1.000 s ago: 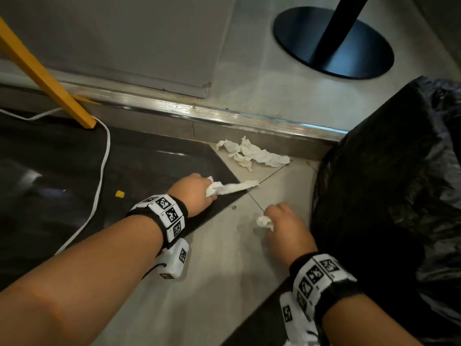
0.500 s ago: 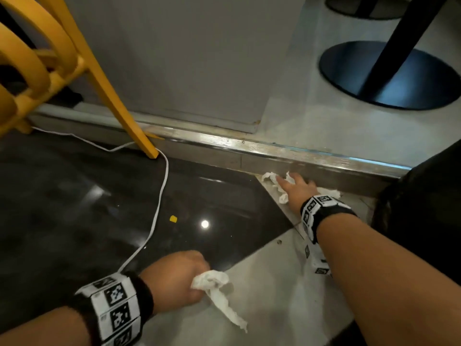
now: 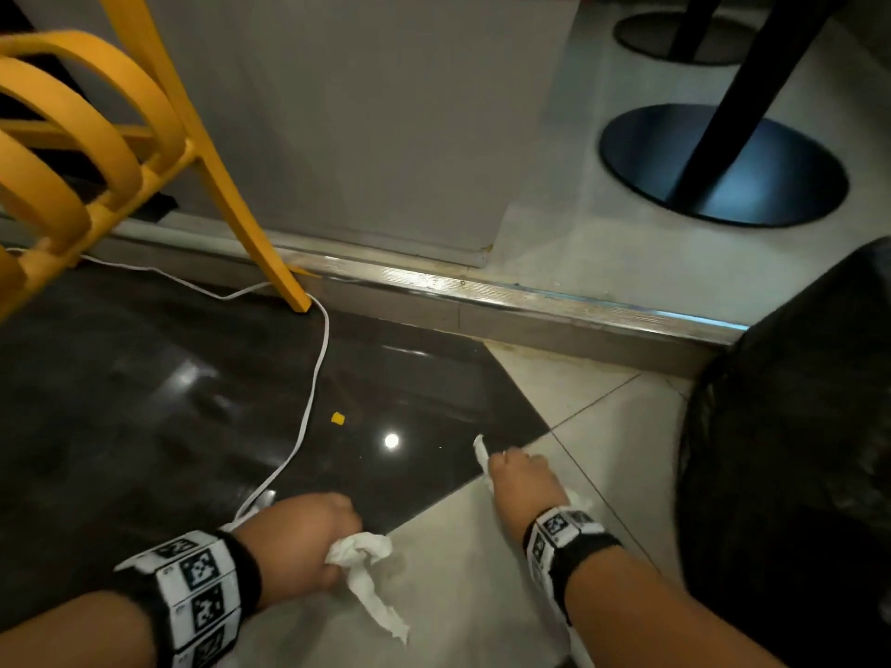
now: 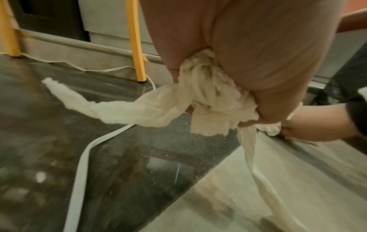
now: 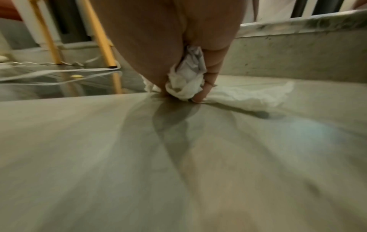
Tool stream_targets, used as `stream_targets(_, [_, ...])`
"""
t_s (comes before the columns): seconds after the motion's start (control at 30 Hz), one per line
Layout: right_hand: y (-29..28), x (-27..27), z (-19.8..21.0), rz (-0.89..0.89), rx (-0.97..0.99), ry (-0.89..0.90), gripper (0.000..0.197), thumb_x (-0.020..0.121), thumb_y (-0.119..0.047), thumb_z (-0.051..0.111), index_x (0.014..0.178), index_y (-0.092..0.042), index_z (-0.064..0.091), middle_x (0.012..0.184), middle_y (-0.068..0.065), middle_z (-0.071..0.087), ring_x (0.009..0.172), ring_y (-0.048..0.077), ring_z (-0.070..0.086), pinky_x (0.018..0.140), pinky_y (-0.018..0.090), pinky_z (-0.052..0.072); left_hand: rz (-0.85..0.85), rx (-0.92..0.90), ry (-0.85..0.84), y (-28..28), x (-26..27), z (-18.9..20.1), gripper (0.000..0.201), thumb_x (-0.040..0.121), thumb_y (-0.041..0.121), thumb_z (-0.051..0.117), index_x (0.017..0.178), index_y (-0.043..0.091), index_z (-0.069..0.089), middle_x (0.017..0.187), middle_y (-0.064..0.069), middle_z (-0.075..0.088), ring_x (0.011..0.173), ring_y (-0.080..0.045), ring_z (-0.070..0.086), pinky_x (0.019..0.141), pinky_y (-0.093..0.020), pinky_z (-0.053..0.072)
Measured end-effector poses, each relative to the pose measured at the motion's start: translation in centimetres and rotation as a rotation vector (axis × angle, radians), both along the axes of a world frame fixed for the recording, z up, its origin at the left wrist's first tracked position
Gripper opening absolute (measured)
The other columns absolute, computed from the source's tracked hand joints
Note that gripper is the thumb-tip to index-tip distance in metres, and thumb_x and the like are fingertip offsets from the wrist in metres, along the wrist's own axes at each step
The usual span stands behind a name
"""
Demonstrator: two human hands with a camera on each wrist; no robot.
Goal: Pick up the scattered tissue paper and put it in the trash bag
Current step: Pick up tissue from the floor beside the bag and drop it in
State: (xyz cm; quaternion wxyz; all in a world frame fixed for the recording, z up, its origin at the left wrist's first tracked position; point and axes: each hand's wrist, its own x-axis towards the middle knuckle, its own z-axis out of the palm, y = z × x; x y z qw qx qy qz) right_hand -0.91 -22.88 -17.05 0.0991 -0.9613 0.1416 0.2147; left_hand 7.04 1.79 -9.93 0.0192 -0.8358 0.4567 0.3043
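Note:
My left hand [image 3: 308, 537] grips a crumpled white tissue [image 3: 366, 566] low over the light floor tile, and a long strip of it dangles toward me. The left wrist view shows the same tissue wad [image 4: 210, 95] bunched in the curled fingers of the left hand [image 4: 228, 66]. My right hand [image 3: 520, 479] holds more white tissue [image 3: 481, 455] down at the floor, just left of the black trash bag [image 3: 790, 450]. In the right wrist view the right hand [image 5: 158, 39] clutches a tissue ball [image 5: 186, 81], with a loose end trailing on the tile.
A yellow chair [image 3: 96, 151] stands at the left, one leg on the dark glossy floor. A white cable [image 3: 308, 402] runs past that leg toward my left wrist. A small yellow scrap [image 3: 337, 418] lies on the dark tile. Beyond the metal threshold strip [image 3: 506, 296] sits a black table base [image 3: 723, 166].
My right hand has gathered the tissue by the threshold and pulled it back toward me over the floor. The left hand keeps its tissue, and the view has shifted up and left.

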Motion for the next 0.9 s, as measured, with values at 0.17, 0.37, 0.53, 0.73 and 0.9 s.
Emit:
stream_targets(0.17, [4.3, -5.5, 2.6, -0.191, 0.431, 0.006, 0.023, 0.093, -0.017, 0.038, 0.114, -0.01, 0.046, 0.11, 0.015, 0.059, 0.098, 0.032, 0.058, 0.08, 0.034, 0.043, 0.012, -0.077, -0.013, -3.6, -0.3, 1.4, 0.018, 0.074, 0.042, 0.049, 0.078, 0.026, 0.054, 0.08, 0.015, 0.039, 0.09, -0.013, 0.058, 0.076, -0.023, 0.043])
stream_targets(0.37, [-1.7, -7.5, 18.7, -0.536, 0.622, -0.693, 0.033, 0.095, -0.032, 0.048, 0.064, -0.02, 0.047, 0.063, -0.002, 0.05, 0.061, 0.012, 0.047, 0.062, 0.028, 0.032, 0.196, -0.278, 0.035, -8.5, -1.3, 2.7, 0.023, 0.065, 0.022, 0.063, 0.085, 0.03, 0.054, 0.084, 0.009, 0.061, 0.08, -0.013, 0.061, 0.071, -0.029, 0.049])
stream_targets(0.53, [-10.7, -13.5, 33.0, -0.618, 0.608, -1.357, 0.029, 0.085, -0.028, 0.054, 0.057, -0.028, 0.046, 0.065, -0.002, 0.05, 0.065, 0.014, 0.046, 0.062, 0.035, 0.037, 0.242, -0.397, 0.098, -13.2, -3.0, 2.4, 0.018, 0.072, 0.02, 0.063, 0.084, 0.033, 0.067, 0.087, 0.008, 0.066, 0.082, -0.014, 0.063, 0.07, -0.026, 0.046])
stream_targets(0.73, [-21.0, -18.7, 34.4, -0.828, 0.322, -1.267, 0.019, 0.08, -0.038, 0.052, 0.092, -0.025, 0.051, 0.092, 0.01, 0.057, 0.08, 0.022, 0.051, 0.072, 0.039, 0.039, 0.285, -0.5, 0.156, -18.0, -5.3, 4.7, 0.01, 0.078, 0.021, 0.068, 0.086, 0.022, 0.062, 0.084, 0.002, 0.068, 0.074, -0.013, 0.063, 0.063, -0.025, 0.045])
stream_targets(0.9, [-24.4, -19.5, 29.7, -0.71, -0.074, -0.292, 0.063, 0.085, -0.031, 0.063, 0.139, -0.014, 0.034, 0.139, 0.019, 0.045, 0.123, 0.034, 0.048, 0.1, 0.038, 0.041, 0.507, -0.539, 0.303, -18.9, -6.2, 7.0, 0.028, 0.08, 0.028, 0.072, 0.103, 0.022, 0.056, 0.092, 0.002, 0.066, 0.083, -0.015, 0.063, 0.069, -0.029, 0.049])
